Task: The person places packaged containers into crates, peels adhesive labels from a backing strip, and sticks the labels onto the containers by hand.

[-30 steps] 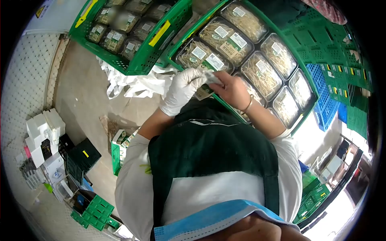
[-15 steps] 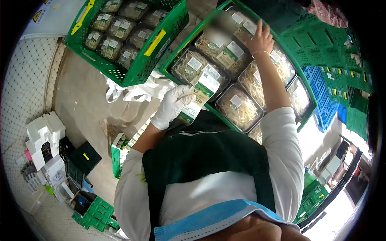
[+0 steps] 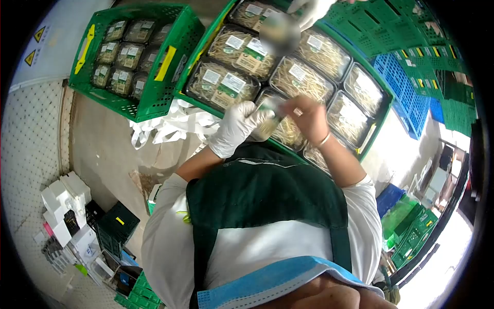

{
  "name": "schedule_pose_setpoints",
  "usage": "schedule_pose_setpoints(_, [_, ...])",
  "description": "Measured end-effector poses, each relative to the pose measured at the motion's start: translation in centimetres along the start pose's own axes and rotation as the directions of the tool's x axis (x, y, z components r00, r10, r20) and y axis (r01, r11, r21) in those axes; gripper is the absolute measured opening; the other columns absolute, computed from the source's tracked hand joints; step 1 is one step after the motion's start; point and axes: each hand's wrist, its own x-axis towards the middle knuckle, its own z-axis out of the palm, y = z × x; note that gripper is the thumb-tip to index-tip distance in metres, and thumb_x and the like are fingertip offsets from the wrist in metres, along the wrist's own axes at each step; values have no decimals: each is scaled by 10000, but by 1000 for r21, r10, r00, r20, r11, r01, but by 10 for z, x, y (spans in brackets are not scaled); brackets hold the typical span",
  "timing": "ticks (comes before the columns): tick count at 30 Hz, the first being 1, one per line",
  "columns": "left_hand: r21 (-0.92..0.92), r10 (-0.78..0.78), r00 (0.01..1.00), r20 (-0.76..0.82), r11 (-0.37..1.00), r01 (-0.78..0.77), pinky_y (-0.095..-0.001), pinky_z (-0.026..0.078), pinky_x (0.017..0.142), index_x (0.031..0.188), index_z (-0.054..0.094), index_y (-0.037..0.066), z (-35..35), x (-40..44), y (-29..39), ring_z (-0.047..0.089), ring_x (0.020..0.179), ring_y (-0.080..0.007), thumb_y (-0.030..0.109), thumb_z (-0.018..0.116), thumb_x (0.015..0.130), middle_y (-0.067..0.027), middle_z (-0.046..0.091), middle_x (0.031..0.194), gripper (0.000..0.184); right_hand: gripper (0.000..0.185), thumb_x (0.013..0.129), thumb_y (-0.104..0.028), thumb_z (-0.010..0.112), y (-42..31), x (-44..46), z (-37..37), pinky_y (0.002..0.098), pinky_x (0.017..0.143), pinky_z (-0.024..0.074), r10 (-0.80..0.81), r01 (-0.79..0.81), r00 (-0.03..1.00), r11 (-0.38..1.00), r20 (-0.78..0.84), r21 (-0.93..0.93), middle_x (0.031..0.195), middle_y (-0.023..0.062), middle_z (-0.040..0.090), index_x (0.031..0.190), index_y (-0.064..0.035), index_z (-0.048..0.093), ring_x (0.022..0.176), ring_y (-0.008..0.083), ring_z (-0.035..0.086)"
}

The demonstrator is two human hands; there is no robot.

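Note:
My left hand (image 3: pixel 234 129), in a white glove, is closed on a bundle of green-and-white printed labels (image 3: pixel 265 123). My bare right hand (image 3: pixel 309 118) is right beside the labels, fingers bent toward them. Motion blur hides whether it pinches one. Both hands are over the near side of a green crate (image 3: pixel 378 121) packed with clear-lidded trays of pale sprout-like strands. A near-left tray (image 3: pixel 203 92) and the tray (image 3: pixel 218 46) behind it bear a green-and-white label besides a white sticker. Trays farther right, such as one tray (image 3: pixel 355 116), show only a white sticker.
Another person's gloved hand (image 3: pixel 314 13) reaches over the crate's far side. At left stands a second green crate (image 3: pixel 149 108) of smaller packed trays, with white straps (image 3: pixel 180 123) below it. Blue crates (image 3: pixel 406 98) and stacked green crates (image 3: pixel 381 26) stand at right.
My right hand has drawn back from a far tray to the labels in my left hand. Another person's gloved hand has come into view at the top. The view has shifted.

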Motion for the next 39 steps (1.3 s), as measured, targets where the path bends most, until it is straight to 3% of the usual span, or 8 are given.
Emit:
schedule_pose_setpoints(6, [-300, -116, 992, 54, 946, 127, -181, 393, 551, 832, 567, -6, 21, -3, -18, 462, 627, -33, 140, 609, 790, 11, 549, 698, 157, 393, 721, -274, 626, 144, 67, -94, 389, 707, 433, -130, -105, 951, 717, -280, -689, 852, 159, 549, 963, -13, 459, 838, 320, 528])
schedule_pose_setpoints(13, [-367, -82, 996, -26, 928, 66, -168, 392, 581, 895, 560, 10, 29, -23, -35, 447, 655, -19, 90, 567, 814, 28, 530, 732, 115, 624, 745, -434, 564, 154, 50, -70, 412, 760, 414, -184, -260, 910, 446, -371, -857, 1103, 196, 474, 1195, -44, 381, 899, 339, 502])
schedule_pose_setpoints(16, [-438, -19, 998, -53, 899, -6, -180, 411, 662, 951, 552, 3, 43, -23, -22, 489, 737, -44, 89, 570, 809, 5, 556, 814, 167, 644, 765, -458, 560, 106, 26, -61, 381, 846, 411, 343, -355, 935, 890, -93, -286, 1121, 219, 488, 1223, -42, 382, 1021, 312, 488])
schedule_pose_setpoints(19, [-513, -9, 1000, -27, 858, -6, -197, 416, 715, 998, 531, -3, 43, -30, -16, 502, 794, -64, 105, 584, 802, -26, 570, 888, 230, 383, 748, -314, 642, 36, -15, -33, 301, 669, 455, -3, -132, 940, 918, 341, 374, 856, 90, 585, 963, -17, 532, 748, 198, 553])
schedule_pose_setpoints(21, [-128, -51, 977, 205, 989, 79, -216, 419, 734, 1007, 528, 0, 29, -31, -24, 509, 839, -74, 84, 570, 806, -46, 576, 930, 222, 217, 738, -165, 639, 11, -26, -29, 306, 563, 432, 36, -90, 942, 985, 335, 146, 702, 138, 560, 876, -12, 571, 616, 234, 552])
schedule_pose_setpoints(23, [-327, 74, 991, -108, 939, -106, -226, 414, 680, 898, 580, 3, 55, -34, -3, 512, 764, -83, 116, 587, 797, -29, 583, 825, 152, 172, 728, -121, 653, 1, -41, -20, 284, 573, 431, 8, -87, 932, 976, 363, 201, 705, 119, 574, 841, -5, 594, 619, 178, 543])
schedule_pose_setpoints(30, [-110, 16, 999, 50, 994, -10, -197, 412, 588, 858, 577, 11, 43, -48, -21, 493, 653, -53, 167, 630, 774, -5, 566, 717, 185, 94, 667, -74, 673, 28, -31, -36, 301, 550, 491, -8, -19, 993, 973, -115, -232, 721, 90, 619, 733, -54, 609, 611, 197, 606])
schedule_pose_setpoints(39, [-333, -123, 991, 55, 933, 134, -207, 471, 694, 990, 541, -27, 12, -71, -54, 570, 813, -99, 51, 542, 817, -76, 601, 907, 190, 565, 750, -364, 564, 116, -21, -9, 385, 745, 421, -34, -168, 975, 534, -219, -829, 1083, 145, 489, 1209, -92, 376, 880, 288, 515])
